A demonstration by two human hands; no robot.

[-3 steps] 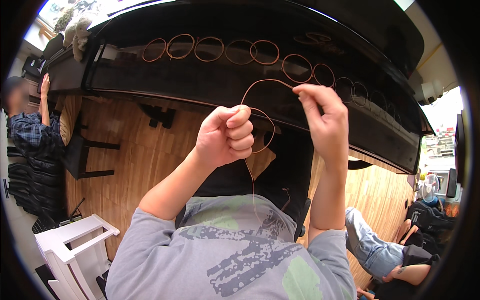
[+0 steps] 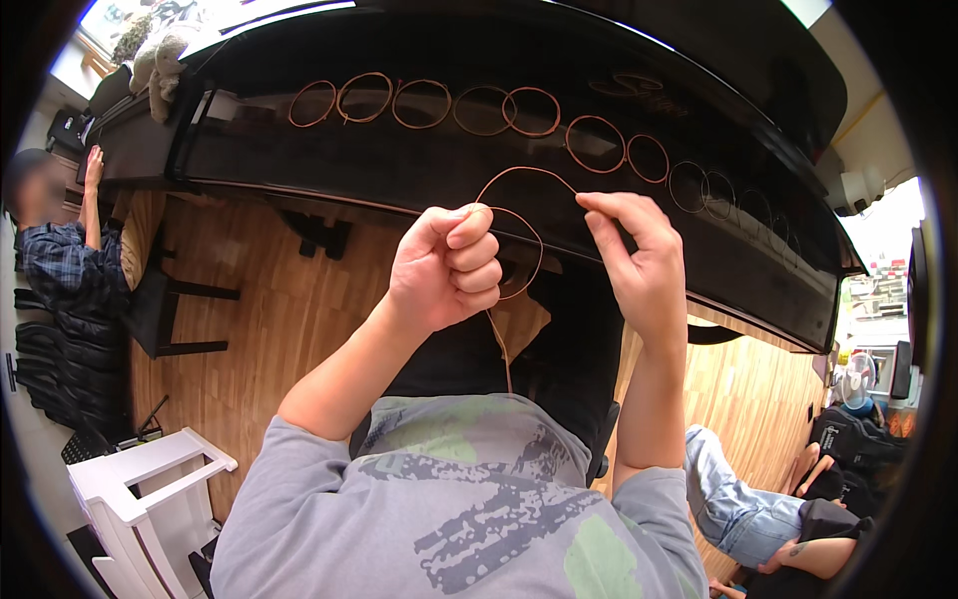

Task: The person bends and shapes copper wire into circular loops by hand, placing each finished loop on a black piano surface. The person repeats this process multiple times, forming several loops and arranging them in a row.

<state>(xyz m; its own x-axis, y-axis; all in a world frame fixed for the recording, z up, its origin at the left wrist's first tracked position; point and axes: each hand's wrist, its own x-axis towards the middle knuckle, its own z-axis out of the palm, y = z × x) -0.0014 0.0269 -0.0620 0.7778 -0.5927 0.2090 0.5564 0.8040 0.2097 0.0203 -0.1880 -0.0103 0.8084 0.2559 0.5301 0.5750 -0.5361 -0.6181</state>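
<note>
A thin copper-coloured wire [image 2: 540, 253] runs between my hands in front of a long black piano-like surface. My left hand [image 2: 449, 265] is closed in a fist, gripping the wire between thumb and forefinger. From that grip one small loop hangs to the right of the fist, while a loose tail drops below toward my shirt. Higher and to the right, my right hand [image 2: 639, 260] pinches the wire at its fingertips. The stretch between the two hands bows upward in an arc. Whether the right fingertips hold the very end is too small to tell.
Several coiled copper-coloured and darker wire rings [image 2: 594, 145] lie in a row along the black piano [image 2: 299, 165]. A person in a plaid shirt [image 2: 62, 255] sits far left, near a white stool-like frame [image 2: 135, 479]. Another person in light jeans [image 2: 738, 499] is at lower right.
My right hand has shifted slightly left and down, and the arc of wire has dropped a little. The hanging tail has swung and shows less of its length.
</note>
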